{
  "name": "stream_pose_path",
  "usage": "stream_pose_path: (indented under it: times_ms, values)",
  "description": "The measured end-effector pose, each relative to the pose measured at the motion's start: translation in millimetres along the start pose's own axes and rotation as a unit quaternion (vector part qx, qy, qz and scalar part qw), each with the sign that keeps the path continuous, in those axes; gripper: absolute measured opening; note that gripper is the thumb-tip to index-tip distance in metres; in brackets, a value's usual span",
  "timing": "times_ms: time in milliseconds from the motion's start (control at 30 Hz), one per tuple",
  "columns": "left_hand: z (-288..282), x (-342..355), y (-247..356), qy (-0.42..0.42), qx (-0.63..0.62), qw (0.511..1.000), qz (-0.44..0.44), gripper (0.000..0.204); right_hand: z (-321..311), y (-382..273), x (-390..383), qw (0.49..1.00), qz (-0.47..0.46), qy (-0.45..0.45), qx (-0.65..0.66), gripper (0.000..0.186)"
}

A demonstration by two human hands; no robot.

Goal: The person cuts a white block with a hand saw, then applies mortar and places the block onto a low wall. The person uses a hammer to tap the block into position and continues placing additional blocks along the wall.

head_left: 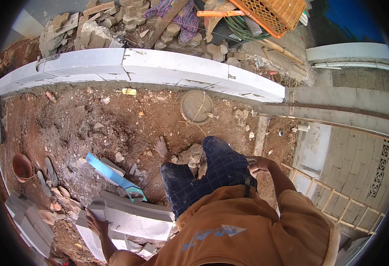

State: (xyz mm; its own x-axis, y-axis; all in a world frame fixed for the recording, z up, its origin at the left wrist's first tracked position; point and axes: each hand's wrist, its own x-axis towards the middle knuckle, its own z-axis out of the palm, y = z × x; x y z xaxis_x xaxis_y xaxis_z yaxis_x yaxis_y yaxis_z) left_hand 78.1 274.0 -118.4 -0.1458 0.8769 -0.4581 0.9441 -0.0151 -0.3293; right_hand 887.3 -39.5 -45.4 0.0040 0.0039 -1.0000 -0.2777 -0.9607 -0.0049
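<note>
My left hand [98, 224] lies with its fingers spread on a stack of pale, light-weight building blocks [143, 227] at the lower left. Beside that stack, a hand saw [108, 172] with a blue blade and green handle lies partly over a narrow block offcut. My right hand [258, 165] hangs by my right hip, against the dark checked shorts; its fingers are loosely apart and nothing shows in them. Beyond my legs stands a low wall of white blocks [172, 66]. A round tub [196, 106] of grey, wet-looking material sits at its foot.
Reddish soil with loose stones covers the ground. Rubble [101, 24] is piled behind the wall, near a wicker basket [276, 15]. At the left lie a bucket [23, 167], sandals [48, 175] and more blocks [29, 221]. A wooden ladder [331, 195] is at the right.
</note>
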Motion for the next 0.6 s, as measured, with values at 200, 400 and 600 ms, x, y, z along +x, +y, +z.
stream_pose_path:
  times_ms: [200, 400, 600]
  values:
    - [-53.6, -71.2, 100.7, 0.061, -0.169, 0.984, -0.010, 0.129, -75.5, -24.9, 38.4, 0.988, -0.001, 0.020, -0.151, 0.091]
    - [-85.1, -159.1, 244.2, 0.152, -0.258, 0.954, 0.021, 0.128, -153.5, -74.9, 137.9, 0.955, -0.138, 0.079, -0.250, 0.079]
    - [-37.1, -254.4, 420.3, 0.197, -0.355, 0.914, -0.008, 0.124, -256.1, -43.8, 257.8, 0.879, -0.307, 0.154, -0.330, 0.072]
